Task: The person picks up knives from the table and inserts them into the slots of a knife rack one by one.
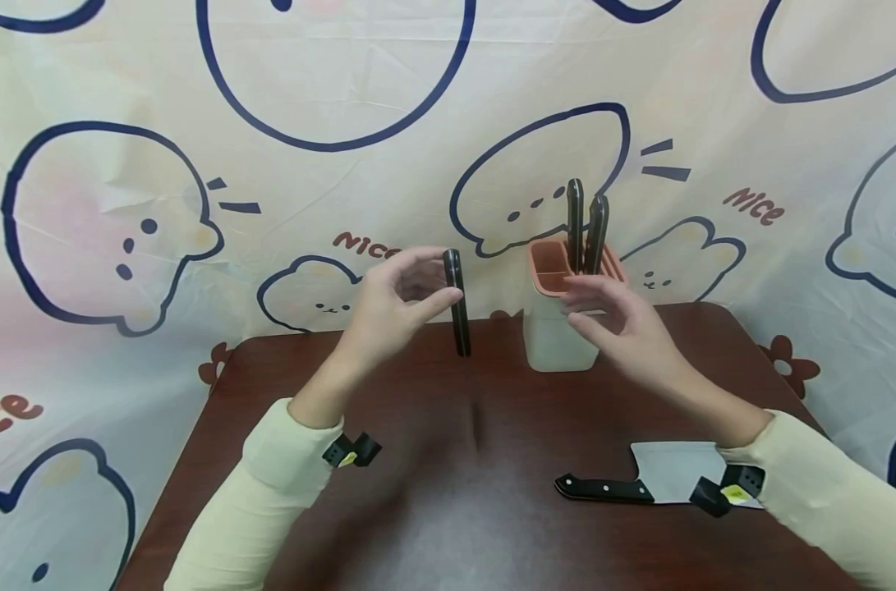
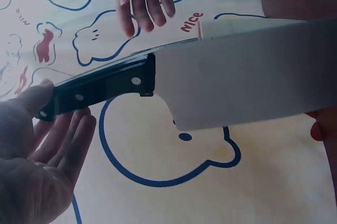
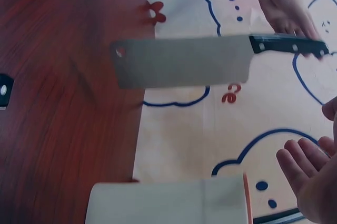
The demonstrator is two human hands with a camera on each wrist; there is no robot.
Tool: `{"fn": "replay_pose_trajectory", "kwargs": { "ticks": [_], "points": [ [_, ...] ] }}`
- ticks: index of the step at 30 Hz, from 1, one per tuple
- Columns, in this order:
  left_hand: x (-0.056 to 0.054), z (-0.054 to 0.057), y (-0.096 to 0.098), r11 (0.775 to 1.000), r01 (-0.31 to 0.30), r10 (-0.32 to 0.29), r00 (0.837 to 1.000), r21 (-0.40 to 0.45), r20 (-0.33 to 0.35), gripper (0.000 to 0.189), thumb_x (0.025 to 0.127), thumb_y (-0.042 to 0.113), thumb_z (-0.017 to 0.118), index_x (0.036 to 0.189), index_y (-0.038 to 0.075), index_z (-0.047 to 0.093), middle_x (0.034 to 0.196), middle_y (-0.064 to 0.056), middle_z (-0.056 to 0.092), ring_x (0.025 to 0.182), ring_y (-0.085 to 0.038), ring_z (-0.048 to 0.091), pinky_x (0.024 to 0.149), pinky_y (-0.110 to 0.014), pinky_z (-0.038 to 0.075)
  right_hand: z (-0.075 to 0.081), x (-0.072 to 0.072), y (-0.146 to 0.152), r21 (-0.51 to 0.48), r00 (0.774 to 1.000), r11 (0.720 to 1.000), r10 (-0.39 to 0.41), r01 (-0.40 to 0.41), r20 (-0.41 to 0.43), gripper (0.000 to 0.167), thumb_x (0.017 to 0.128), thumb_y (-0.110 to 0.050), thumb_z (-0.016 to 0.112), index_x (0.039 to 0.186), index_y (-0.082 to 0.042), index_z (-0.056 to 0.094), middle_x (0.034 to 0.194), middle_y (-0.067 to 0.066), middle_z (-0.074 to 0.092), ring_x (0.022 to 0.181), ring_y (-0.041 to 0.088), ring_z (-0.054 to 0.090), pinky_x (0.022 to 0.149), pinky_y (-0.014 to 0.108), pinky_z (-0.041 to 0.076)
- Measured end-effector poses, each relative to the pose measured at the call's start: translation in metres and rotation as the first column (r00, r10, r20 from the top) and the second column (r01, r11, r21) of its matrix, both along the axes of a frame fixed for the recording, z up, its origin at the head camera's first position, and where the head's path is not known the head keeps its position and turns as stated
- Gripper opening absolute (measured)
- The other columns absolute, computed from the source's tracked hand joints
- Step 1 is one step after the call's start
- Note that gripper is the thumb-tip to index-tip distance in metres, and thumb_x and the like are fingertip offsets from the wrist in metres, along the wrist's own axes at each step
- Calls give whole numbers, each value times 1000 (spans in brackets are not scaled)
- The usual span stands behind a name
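My left hand (image 1: 387, 308) pinches a cleaver (image 2: 242, 79) near the end of its black riveted handle (image 1: 458, 320). The cleaver hangs blade-down in front of the back wall, left of the knife holder (image 1: 558, 336); its broad grey blade, with a hole in one corner, shows fully in the right wrist view. Beside that holder, my right hand (image 1: 628, 328) hovers with relaxed, spread fingers and nothing in them. Two black-handled knives (image 1: 586, 234) stand in the holder, their blades hidden inside. The holder is pale with an orange slotted top.
A second cleaver (image 1: 677, 472) lies flat at the right of the dark red-brown table (image 1: 462, 525), handle pointing left, its blade partly under my right sleeve in the head view. A printed cartoon cloth (image 1: 344, 197) hangs behind the table and along its sides.
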State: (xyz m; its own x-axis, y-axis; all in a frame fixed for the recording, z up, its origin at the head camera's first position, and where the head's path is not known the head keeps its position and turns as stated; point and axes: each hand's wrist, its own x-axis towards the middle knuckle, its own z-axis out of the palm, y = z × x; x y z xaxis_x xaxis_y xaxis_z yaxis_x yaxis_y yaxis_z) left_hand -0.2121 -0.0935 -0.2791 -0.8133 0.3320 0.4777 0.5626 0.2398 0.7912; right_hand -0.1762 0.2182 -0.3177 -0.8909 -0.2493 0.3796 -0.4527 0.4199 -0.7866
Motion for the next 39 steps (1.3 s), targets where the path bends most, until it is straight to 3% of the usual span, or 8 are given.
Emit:
{"fn": "replay_pose_trajectory", "kwargs": {
  "ticks": [6,16,24,31,39],
  "points": [
    [-4,12,10,1000,-7,7,1000,-23,-3,47,89,16,81,133,10,65,110,-7,72,95,-17,70,88,-36,58,4,0,-22,-33,995,996,85,-84,55,56,100,-14,66,151,-11,45,132,9,64,120,21,63,98,22,51],
    [-10,22,32,998,35,-36,999,-57,-24,46,90,18,80,132,9,65,107,-5,72,90,-16,71,84,-39,59,8,-5,-50,-120,990,985,128,-120,61,64,97,-13,70,153,-10,39,138,14,59,124,24,61,102,41,51],
    [-13,25,45,998,39,-41,998,-57,-45,45,90,19,80,132,10,66,105,-5,73,86,-15,71,79,-34,60,8,-8,-61,-136,994,985,110,-108,3,56,96,-9,72,145,-7,47,133,9,61,123,19,60,102,33,51],
    [-13,28,50,998,18,-21,999,-61,-45,46,90,21,81,132,12,66,106,-4,73,86,-13,71,78,-33,59,8,-9,-63,-151,996,985,89,-87,9,50,96,-5,70,142,-2,50,131,13,61,122,24,61,101,32,52],
    [-13,30,55,999,35,-36,998,-41,-43,45,89,19,81,131,9,66,104,-4,72,83,-14,69,75,-34,58,11,-10,-60,-138,998,989,61,-62,-5,48,93,-2,72,138,-1,55,123,13,65,114,24,64,97,31,54]
  ]
}}
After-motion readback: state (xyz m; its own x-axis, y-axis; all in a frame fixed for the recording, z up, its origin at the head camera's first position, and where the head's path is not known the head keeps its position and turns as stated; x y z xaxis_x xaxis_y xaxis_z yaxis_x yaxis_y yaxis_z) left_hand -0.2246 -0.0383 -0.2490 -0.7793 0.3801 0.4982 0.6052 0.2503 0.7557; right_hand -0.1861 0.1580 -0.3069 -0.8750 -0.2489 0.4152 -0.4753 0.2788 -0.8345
